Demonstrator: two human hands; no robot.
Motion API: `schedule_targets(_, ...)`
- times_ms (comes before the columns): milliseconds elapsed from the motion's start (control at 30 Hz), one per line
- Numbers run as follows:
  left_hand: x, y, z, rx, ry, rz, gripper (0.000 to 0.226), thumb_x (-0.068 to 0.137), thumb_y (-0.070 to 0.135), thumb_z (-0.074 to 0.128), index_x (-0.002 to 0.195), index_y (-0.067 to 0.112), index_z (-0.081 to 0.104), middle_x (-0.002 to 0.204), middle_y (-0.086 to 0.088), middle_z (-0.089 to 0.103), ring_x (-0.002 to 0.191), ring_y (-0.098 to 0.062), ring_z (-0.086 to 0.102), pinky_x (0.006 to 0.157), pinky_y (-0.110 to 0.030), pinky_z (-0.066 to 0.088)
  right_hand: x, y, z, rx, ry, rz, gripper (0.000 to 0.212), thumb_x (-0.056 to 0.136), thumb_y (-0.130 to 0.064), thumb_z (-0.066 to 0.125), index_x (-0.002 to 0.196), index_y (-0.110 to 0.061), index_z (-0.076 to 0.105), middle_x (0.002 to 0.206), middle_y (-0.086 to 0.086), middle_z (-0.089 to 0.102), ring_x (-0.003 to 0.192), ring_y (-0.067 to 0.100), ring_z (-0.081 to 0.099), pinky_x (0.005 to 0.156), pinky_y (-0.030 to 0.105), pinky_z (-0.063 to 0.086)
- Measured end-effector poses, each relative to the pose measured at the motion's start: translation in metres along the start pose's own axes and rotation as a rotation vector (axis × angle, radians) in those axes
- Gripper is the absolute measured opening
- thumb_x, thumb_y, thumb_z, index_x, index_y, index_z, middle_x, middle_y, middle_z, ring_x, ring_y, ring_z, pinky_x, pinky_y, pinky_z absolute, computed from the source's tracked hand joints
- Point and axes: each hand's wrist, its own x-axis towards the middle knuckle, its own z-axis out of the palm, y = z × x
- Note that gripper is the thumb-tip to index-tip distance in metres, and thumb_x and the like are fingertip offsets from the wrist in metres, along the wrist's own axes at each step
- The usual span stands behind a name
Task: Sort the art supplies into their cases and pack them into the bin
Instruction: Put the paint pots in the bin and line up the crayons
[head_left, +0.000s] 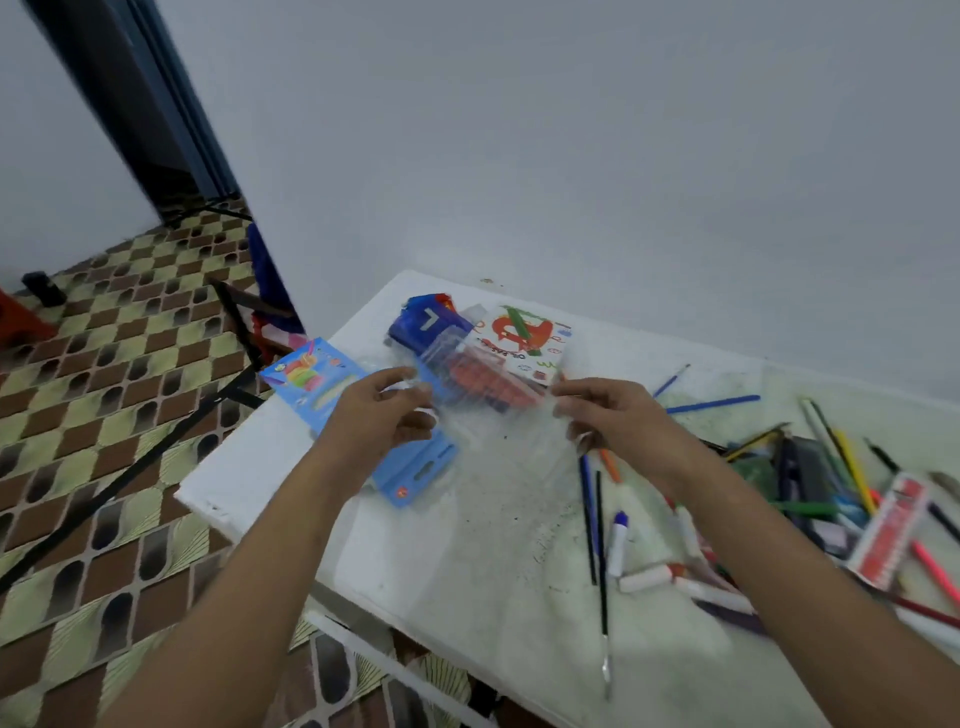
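Observation:
Above the white table (467, 545) both my hands hold up a clear plastic case (488, 410), see-through and blurred. My left hand (382, 410) pinches its left edge and my right hand (602, 413) pinches its right edge. Under the case lie a light blue card pack (306, 379) with a colourful picture, a dark blue case (423, 325), a tray of orange-red sticks (485, 376) and a white box (524, 332) with a red drawing. Loose pencils, markers and brushes (779, 499) are scattered at the right.
A red and white flat pack (888, 530) lies at the table's far right. A thin brush (602, 587) and a blue-capped marker (618, 540) lie near the middle. The wall stands behind the table; patterned floor tiles (104, 415) and black metal legs (228, 332) are at the left.

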Motion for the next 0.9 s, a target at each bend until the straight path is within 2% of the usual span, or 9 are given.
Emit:
schedule_targets(167, -0.016, -0.002, 0.080, -0.195, -0.109, 0.011, 0.021, 0.090, 0.006, 0.063, 0.110, 0.004, 0.059, 0.082, -0.018, 0.064, 0.064, -0.021, 0.067, 0.064, -0.029, 0.058, -0.060, 0.018, -0.068, 0.195, 0.058, 0.119, 0.021, 0.087, -0.009, 0.064, 0.108, -0.010, 0.067, 0.090, 0.006, 0.073, 0.075, 0.015, 0.068, 0.067, 0.025, 0.057)
schedule_targets(300, -0.042, -0.001, 0.141, -0.179, -0.169, 0.098, 0.010, 0.089, 0.005, 0.064, 0.099, 0.005, 0.061, 0.083, -0.014, 0.063, 0.064, -0.020, 0.068, 0.065, -0.029, 0.058, -0.103, 0.032, -0.110, -0.014, 0.324, 0.117, 0.033, 0.083, -0.022, 0.072, 0.115, -0.018, 0.065, 0.103, -0.001, 0.068, 0.091, 0.013, 0.065, 0.083, 0.031, 0.053)
schedule_targets(400, -0.070, -0.004, 0.187, 0.008, -0.195, 0.376, 0.010, 0.085, 0.007, 0.070, 0.090, 0.012, 0.063, 0.078, -0.008, 0.063, 0.065, -0.018, 0.066, 0.066, -0.033, 0.058, -0.136, 0.021, -0.125, 0.012, 0.441, 0.078, 0.035, 0.087, -0.029, 0.067, 0.119, -0.018, 0.061, 0.098, 0.001, 0.064, 0.085, 0.016, 0.063, 0.076, 0.032, 0.053)
schedule_targets(500, -0.094, -0.014, 0.225, 0.344, -0.264, 0.858, 0.010, 0.080, 0.017, 0.074, 0.087, 0.019, 0.066, 0.085, 0.000, 0.063, 0.076, -0.010, 0.062, 0.071, -0.024, 0.052, -0.163, 0.006, -0.136, 0.262, 0.334, 0.047, 0.044, 0.083, -0.042, 0.065, 0.116, -0.013, 0.064, 0.108, 0.006, 0.070, 0.093, 0.021, 0.069, 0.072, 0.029, 0.055)
schedule_targets(567, -0.109, -0.021, 0.247, 0.510, -0.330, 1.036, 0.016, 0.081, 0.023, 0.069, 0.092, 0.012, 0.073, 0.092, -0.001, 0.062, 0.086, -0.012, 0.058, 0.077, -0.023, 0.047, -0.179, -0.001, -0.145, 0.375, 0.293, 0.012, 0.047, 0.079, -0.043, 0.066, 0.110, -0.008, 0.067, 0.109, 0.012, 0.070, 0.096, 0.026, 0.069, 0.077, 0.035, 0.056)
schedule_targets(633, -0.121, -0.027, 0.264, 0.593, -0.412, 1.083, 0.021, 0.081, 0.026, 0.069, 0.097, 0.013, 0.074, 0.098, -0.001, 0.061, 0.094, -0.015, 0.055, 0.081, -0.026, 0.045, -0.192, 0.001, -0.154, 0.377, 0.358, -0.023, 0.037, 0.084, -0.033, 0.067, 0.108, -0.005, 0.068, 0.107, 0.020, 0.069, 0.094, 0.028, 0.069, 0.076, 0.034, 0.057)
schedule_targets(733, -0.131, -0.036, 0.275, 0.667, -0.497, 1.091, 0.028, 0.081, 0.036, 0.070, 0.105, 0.021, 0.073, 0.109, 0.002, 0.060, 0.105, -0.016, 0.054, 0.090, -0.041, 0.046, -0.206, 0.016, -0.169, 0.392, 0.496, -0.006, 0.026, 0.086, -0.013, 0.067, 0.111, -0.004, 0.066, 0.110, 0.029, 0.064, 0.095, 0.031, 0.067, 0.072, 0.033, 0.056)
schedule_targets(800, -0.136, -0.038, 0.274, 0.683, -0.459, 0.985, 0.041, 0.078, 0.048, 0.067, 0.112, 0.025, 0.069, 0.121, 0.001, 0.054, 0.115, -0.014, 0.047, 0.098, -0.044, 0.042, -0.218, 0.025, -0.178, 0.402, 0.495, 0.010, 0.023, 0.087, -0.007, 0.064, 0.110, -0.005, 0.066, 0.108, 0.025, 0.066, 0.092, 0.031, 0.067, 0.076, 0.039, 0.057)
schedule_targets(900, -0.135, -0.036, 0.267, 0.689, -0.312, 0.807, 0.054, 0.080, 0.057, 0.059, 0.125, 0.027, 0.059, 0.128, 0.003, 0.041, 0.121, -0.009, 0.036, 0.102, -0.035, 0.034, -0.238, 0.032, -0.187, 0.364, 0.425, 0.030, 0.019, 0.090, -0.004, 0.057, 0.102, -0.011, 0.070, 0.094, 0.012, 0.072, 0.077, 0.021, 0.070, 0.068, 0.035, 0.056)
